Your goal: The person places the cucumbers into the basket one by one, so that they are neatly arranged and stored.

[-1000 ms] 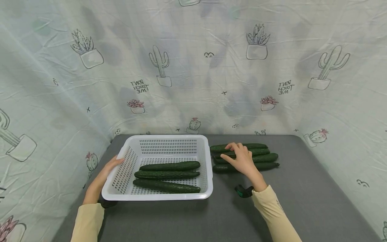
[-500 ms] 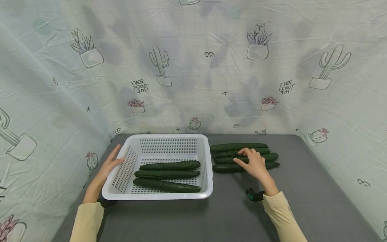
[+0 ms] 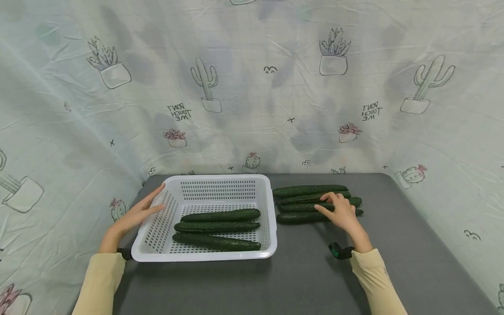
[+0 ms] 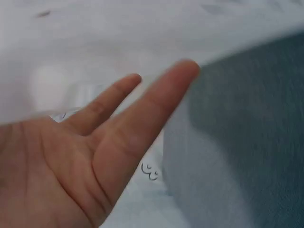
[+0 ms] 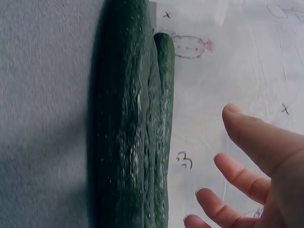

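Note:
My left hand [image 3: 135,216] is at the left side of a white plastic basket [image 3: 204,257], thumb and fingers extended and spread at its rim. In the left wrist view, the left hand [image 4: 95,156] shows an open palm against blurred white. Three dark green cucumbers [image 3: 216,227] lie side by side in the basket. To its right, several more cucumbers [image 3: 301,218] lie in a row. My right hand [image 3: 341,214] hovers over their right half, fingers loosely bent. The right wrist view shows this right hand [image 5: 280,185] apart from the cucumbers [image 5: 123,123], holding nothing.
All of this rests on a grey table [image 3: 244,288]. Behind and on both sides hangs a pale curtain [image 3: 244,87] printed with potted cacti. A dark strap with a camera [image 3: 340,250] sits at the right wrist.
My right hand has shifted right along the cucumbers. The left hand's fingers have spread from the basket rim and the forearm has swung a little left. Cucumbers and basket stay put.

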